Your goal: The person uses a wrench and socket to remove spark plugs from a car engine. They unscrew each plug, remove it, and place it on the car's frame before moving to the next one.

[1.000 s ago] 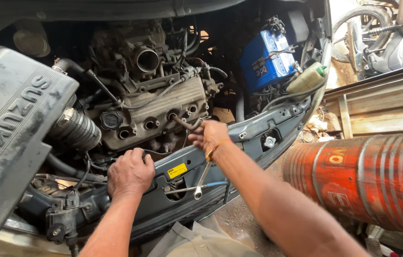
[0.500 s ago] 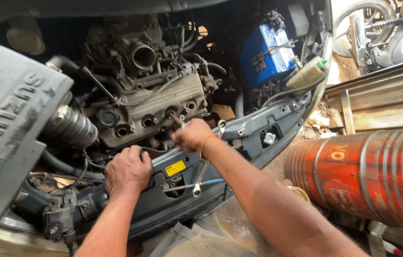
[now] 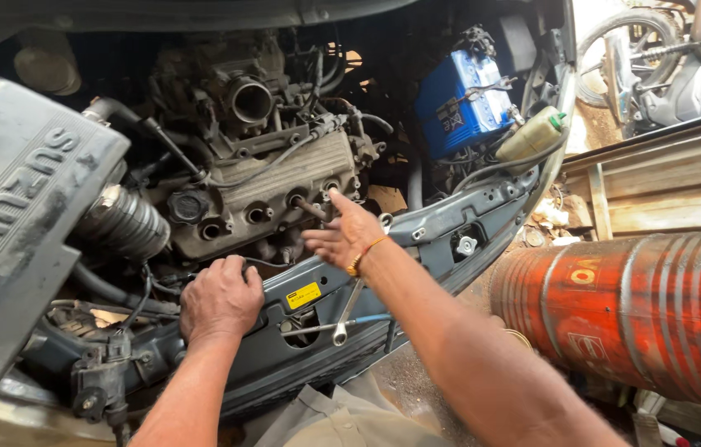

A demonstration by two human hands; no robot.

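— Engine (image 3: 268,199) sits in the open bay in front of you, an air-filter box (image 3: 11,223) at its left. Where's your left hand (image 3: 220,300)?

— Your left hand rests curled, fingers together, on the grey front crossmember (image 3: 450,219), holding nothing I can see.

— And the right?

— Your right hand (image 3: 342,236) hovers open, fingers apart, just before the valve cover (image 3: 284,186). A spanner (image 3: 349,310) hangs below it; a blue battery (image 3: 462,103) and an orange drum (image 3: 640,314) lie further right.

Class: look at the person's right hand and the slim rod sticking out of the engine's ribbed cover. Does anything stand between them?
Nothing visible does. The open right hand has its fingers right at the slim metal rod jutting from the ribbed grey engine cover; whether they touch is unclear.
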